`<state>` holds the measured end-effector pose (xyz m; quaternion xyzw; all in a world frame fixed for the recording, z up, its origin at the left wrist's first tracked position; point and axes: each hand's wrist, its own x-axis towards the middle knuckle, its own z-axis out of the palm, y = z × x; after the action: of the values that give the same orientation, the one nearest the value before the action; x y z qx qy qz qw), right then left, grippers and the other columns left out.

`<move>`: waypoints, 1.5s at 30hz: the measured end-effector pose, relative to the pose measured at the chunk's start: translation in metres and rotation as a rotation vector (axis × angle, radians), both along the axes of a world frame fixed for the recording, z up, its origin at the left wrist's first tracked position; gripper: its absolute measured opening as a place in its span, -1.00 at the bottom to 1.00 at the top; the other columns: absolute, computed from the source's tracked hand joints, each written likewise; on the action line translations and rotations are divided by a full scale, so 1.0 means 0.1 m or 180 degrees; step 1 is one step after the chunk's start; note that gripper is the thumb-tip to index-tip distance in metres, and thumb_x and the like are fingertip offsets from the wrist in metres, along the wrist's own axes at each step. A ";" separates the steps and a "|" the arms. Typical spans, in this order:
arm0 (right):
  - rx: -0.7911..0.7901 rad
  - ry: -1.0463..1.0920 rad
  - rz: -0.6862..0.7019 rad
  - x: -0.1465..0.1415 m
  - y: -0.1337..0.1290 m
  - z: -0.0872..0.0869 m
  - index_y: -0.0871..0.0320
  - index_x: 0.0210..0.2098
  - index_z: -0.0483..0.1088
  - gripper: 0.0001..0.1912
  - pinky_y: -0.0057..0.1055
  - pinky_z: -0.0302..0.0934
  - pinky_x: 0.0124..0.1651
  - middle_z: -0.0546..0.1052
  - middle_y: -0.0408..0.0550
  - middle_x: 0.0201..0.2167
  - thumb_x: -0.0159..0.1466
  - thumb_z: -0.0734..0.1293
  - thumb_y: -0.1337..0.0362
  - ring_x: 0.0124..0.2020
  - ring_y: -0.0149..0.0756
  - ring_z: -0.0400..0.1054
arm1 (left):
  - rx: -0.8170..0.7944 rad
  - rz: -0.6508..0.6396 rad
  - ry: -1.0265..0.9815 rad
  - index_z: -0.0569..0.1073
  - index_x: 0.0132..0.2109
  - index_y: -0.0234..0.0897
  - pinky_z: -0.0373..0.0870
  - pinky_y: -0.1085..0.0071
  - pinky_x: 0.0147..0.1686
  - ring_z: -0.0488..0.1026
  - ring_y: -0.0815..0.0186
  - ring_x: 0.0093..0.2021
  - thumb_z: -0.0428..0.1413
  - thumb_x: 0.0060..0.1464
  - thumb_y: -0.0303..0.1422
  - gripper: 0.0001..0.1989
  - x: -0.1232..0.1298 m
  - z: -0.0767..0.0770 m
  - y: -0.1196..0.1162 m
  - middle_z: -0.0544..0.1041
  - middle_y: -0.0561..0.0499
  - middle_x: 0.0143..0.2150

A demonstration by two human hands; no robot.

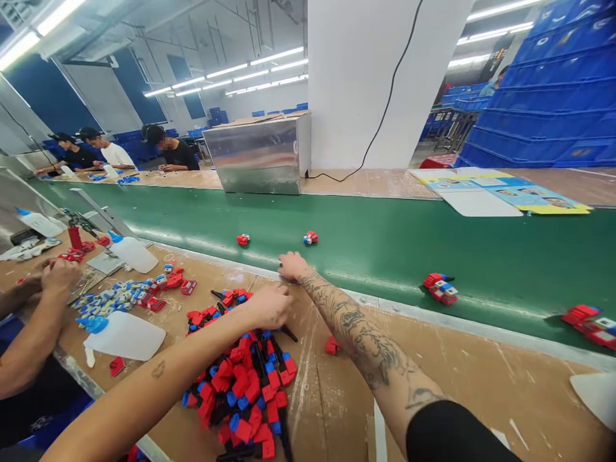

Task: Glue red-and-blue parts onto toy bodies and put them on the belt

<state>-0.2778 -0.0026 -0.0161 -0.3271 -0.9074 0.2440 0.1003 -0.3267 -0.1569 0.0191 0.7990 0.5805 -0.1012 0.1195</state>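
My left hand (270, 307) is over the far side of a pile of red, blue and black plastic pieces (243, 388). Its fingers are curled together, and whatever is in them is hidden. My right hand (292, 265) reaches to the near edge of the green conveyor belt (370, 221), back upward and fingers bent down; anything under them is out of sight. Just beyond it on the belt lie a red, white and blue toy part (310, 238) and a smaller red one (243, 239). One loose red piece (332, 345) rests beside my right forearm.
Larger red toy parts (440, 289) sit farther right on the belt. To the left are white squeeze bottles (126, 335), small blue-and-white parts (108, 298) and a co-worker's hands (60, 276). Across the belt stand a metal box (260, 157) and stacked blue crates (553, 102); several people sit there.
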 end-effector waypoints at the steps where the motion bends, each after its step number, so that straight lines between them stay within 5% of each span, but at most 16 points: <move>1: -0.0019 0.0057 0.0039 0.01 -0.01 -0.04 0.18 0.06 0.39 -0.68 -0.04 0.33 0.06 0.44 0.06 0.09 0.37 0.32 0.17 0.04 -0.13 0.39 | -0.0111 -0.0021 0.0056 0.51 -0.03 -0.24 0.42 0.13 -0.02 0.49 0.06 -0.03 0.20 0.08 -0.32 -0.72 -0.14 0.00 -0.07 0.55 -0.12 -0.06; 5: -0.0040 0.0472 0.0219 0.38 -0.09 -0.04 0.23 -0.02 0.43 -0.73 -0.12 0.25 0.13 0.51 0.08 0.00 0.29 0.38 0.33 0.03 -0.15 0.39 | -0.0375 0.0022 0.0130 0.56 -0.18 -0.18 0.44 0.22 -0.16 0.53 0.01 -0.13 0.21 -0.11 -0.41 -0.74 -0.24 -0.09 -0.13 0.60 -0.13 -0.21; 10: 0.0004 0.1045 0.0043 1.59 -0.51 0.31 0.17 -0.01 0.39 -0.69 -0.32 0.27 0.03 0.56 -0.03 -0.10 0.24 0.38 0.36 -0.11 -0.27 0.44 | -0.0246 0.0119 -0.0135 0.54 -0.37 -0.26 0.42 0.23 -0.29 0.54 -0.02 -0.29 0.21 -0.29 -0.49 -0.80 0.10 -0.15 -0.06 0.59 -0.16 -0.35; 15: -0.0271 0.2055 -0.0118 2.86 -1.38 0.63 0.09 -0.02 0.38 -0.67 -0.34 0.30 -0.11 0.54 -0.09 -0.20 0.23 0.40 0.26 -0.23 -0.28 0.42 | 0.0089 0.0127 -0.0922 0.51 -0.11 -0.23 0.39 0.35 -0.24 0.50 0.15 -0.27 0.04 0.04 -0.28 -0.71 0.36 0.02 -0.11 0.57 -0.05 -0.30; 18: -0.0320 0.2406 -0.0451 3.34 -1.78 0.56 0.08 -0.04 0.44 -0.68 -0.30 0.26 -0.05 0.51 -0.08 -0.21 0.20 0.41 0.25 -0.19 -0.26 0.39 | -0.0011 0.0194 -0.1384 0.43 0.07 -0.27 0.38 0.40 -0.34 0.48 0.21 -0.33 -0.12 0.19 -0.18 -0.57 0.62 0.03 -0.30 0.54 0.00 -0.34; 20: -0.0791 0.2733 -0.1070 3.57 -1.95 0.37 0.08 -0.05 0.45 -0.68 -0.32 0.27 -0.13 0.48 -0.10 -0.27 0.19 0.40 0.23 -0.27 -0.29 0.37 | -0.0156 0.0340 -0.1729 0.40 0.10 -0.27 0.36 0.42 -0.37 0.46 0.23 -0.37 -0.13 0.20 -0.17 -0.55 0.86 -0.05 -0.53 0.51 0.02 -0.36; 23: -0.2131 0.3600 -0.1965 3.84 -2.16 -0.01 0.11 -0.04 0.44 -0.60 -0.38 0.26 -0.34 0.44 -0.14 -0.38 0.13 0.37 0.15 -0.43 -0.33 0.33 | -0.0398 0.0134 -0.1739 0.44 -0.11 -0.23 0.35 0.39 -0.26 0.43 0.23 -0.29 0.00 0.05 -0.29 -0.73 1.25 -0.21 -0.91 0.50 0.03 -0.28; 27: -0.3149 0.4352 -0.2248 4.14 -2.48 -0.35 0.14 0.00 0.45 -0.50 -0.30 0.35 -0.24 0.49 -0.10 -0.34 0.08 0.44 0.11 -0.38 -0.30 0.41 | -0.0830 -0.0364 -0.1381 0.43 -0.25 -0.21 0.32 0.40 -0.22 0.43 0.24 -0.26 0.06 -0.05 -0.42 -0.84 1.58 -0.30 -1.19 0.50 0.06 -0.28; 32: -0.2995 0.4417 -0.2274 4.39 -2.76 -0.46 0.12 0.04 0.46 -0.43 -0.12 0.36 -0.01 0.58 0.01 -0.14 0.07 0.53 0.08 -0.22 -0.21 0.50 | -0.0493 -0.0093 -0.1199 0.43 0.07 -0.19 0.36 0.33 -0.11 0.48 0.17 -0.12 0.03 0.19 -0.25 -0.67 1.57 -0.23 -1.12 0.52 -0.08 -0.05; 40: -0.2954 0.4279 -0.2297 4.49 -2.88 -0.48 0.12 0.01 0.48 -0.36 -0.12 0.30 0.11 0.62 0.03 -0.12 -0.06 0.61 0.18 -0.12 -0.18 0.51 | -0.0197 -0.0536 -0.0389 0.45 0.04 -0.21 0.40 0.28 -0.04 0.50 0.14 -0.05 -0.02 0.20 -0.38 -0.70 1.55 -0.35 -1.19 0.47 -0.14 -0.01; 45: -0.3222 0.4433 -0.2162 4.50 -3.01 -0.41 0.09 -0.14 0.43 -0.44 -0.24 0.36 -0.04 0.60 -0.01 -0.14 -0.10 0.63 0.25 -0.14 -0.18 0.52 | -0.0204 -0.0455 -0.0884 0.42 0.11 -0.15 0.44 0.28 -0.07 0.51 0.16 -0.09 -0.02 0.25 -0.34 -0.68 1.63 -0.16 -1.22 0.51 -0.11 -0.02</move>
<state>0.1727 -0.3036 -0.0570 -0.3599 -0.2830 0.7104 0.5344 -0.1641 -0.2790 0.0031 0.8404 0.4965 -0.0165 0.2166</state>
